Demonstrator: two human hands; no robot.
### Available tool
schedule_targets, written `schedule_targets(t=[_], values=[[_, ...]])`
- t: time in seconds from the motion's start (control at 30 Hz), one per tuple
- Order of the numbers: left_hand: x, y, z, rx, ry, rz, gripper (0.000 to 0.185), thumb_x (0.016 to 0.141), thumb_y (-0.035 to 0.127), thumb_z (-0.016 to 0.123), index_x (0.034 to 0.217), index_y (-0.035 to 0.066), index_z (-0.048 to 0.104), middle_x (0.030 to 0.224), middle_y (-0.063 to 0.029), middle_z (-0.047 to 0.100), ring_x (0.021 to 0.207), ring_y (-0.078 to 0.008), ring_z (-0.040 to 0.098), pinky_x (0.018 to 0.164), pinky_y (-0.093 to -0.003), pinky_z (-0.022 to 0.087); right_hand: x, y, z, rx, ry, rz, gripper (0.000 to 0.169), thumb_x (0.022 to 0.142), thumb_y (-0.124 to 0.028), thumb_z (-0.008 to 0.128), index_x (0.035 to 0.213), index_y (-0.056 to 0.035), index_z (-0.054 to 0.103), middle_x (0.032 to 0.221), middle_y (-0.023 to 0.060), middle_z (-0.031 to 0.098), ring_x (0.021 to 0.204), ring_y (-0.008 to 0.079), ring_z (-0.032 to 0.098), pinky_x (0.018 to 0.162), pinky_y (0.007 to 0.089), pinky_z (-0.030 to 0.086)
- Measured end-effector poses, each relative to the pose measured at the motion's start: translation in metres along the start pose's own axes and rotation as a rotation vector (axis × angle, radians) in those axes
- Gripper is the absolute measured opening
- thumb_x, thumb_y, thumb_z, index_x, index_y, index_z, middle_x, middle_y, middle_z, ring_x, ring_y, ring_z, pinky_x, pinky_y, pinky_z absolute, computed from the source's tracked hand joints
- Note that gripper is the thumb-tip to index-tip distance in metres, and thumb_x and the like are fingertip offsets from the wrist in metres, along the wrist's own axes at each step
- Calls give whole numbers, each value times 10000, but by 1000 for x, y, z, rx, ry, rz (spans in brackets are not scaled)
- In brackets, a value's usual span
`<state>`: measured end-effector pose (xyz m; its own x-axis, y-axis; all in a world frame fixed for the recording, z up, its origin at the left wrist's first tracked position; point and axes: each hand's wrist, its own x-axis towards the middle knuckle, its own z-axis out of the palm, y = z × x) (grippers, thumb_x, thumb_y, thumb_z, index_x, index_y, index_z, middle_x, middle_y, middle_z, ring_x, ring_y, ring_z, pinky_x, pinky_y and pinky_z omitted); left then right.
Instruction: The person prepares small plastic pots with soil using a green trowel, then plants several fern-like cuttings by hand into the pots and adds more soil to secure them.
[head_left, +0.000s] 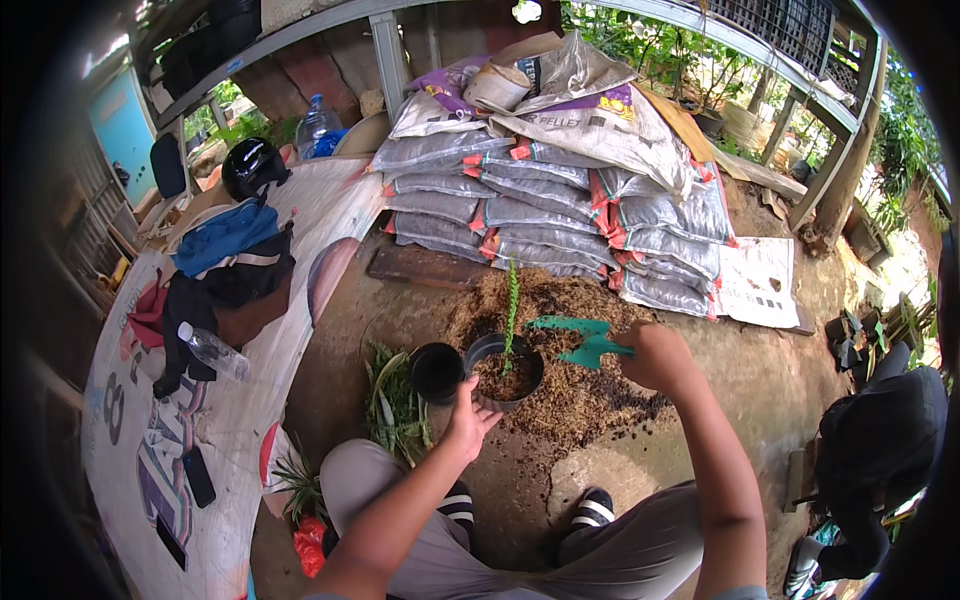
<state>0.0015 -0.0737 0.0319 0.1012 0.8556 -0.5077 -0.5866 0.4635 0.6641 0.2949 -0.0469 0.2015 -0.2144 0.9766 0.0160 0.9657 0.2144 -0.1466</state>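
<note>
My left hand (471, 421) holds a round black plastic plant pot (534, 379) by its near left side, thumb up at the rim. A single upright green cutting (512, 307) with small leaves stands in the pot, set in brown potting mix (499, 381). In my right hand (658, 358) is a green garden trowel (592, 349), its blade to the right of the pot and partly covered with loose mix. An empty-looking black pot (436, 373) touches or nearly touches the left side of the held pot. Behind both lies a heap of brown mix (592, 409).
Cut green plants (394, 397) lie left of the pots. Stacked filled sacks (540, 206) stand behind the heap. A banner-covered platform (277, 360) at left bears clothes (232, 232), a plastic bottle (214, 351), a phone (199, 477) and a helmet (253, 166). Another person (877, 442) is at right.
</note>
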Motion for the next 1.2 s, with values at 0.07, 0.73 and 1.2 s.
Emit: schedule_targets(t=[0.07,0.73,1.2], values=[[2,-2,0,-17,-6,-1,705,825,570,612,1311,132,348,1042,-110,525,993,-253,589,1051,-469,403,0,5,4,-4,39,-36,254,755,-138,635,984,-158,745,869,132,668,832,331,659,739,428,542],[-1,3,3,-29,0,-17,739,834,578,586,1347,100,351,1099,-125,535,1036,-274,569,1047,-465,409,2,4,9,20,106,35,220,747,-161,664,951,-131,741,852,136,673,777,330,665,714,435,543],[13,-9,-6,-3,89,-17,867,790,640,626,1330,8,380,1231,-154,512,1144,-282,535,1090,-456,367,-29,-28,-26,136,-19,10,205,729,-132,665,921,-80,715,883,168,642,867,349,638,756,447,528]])
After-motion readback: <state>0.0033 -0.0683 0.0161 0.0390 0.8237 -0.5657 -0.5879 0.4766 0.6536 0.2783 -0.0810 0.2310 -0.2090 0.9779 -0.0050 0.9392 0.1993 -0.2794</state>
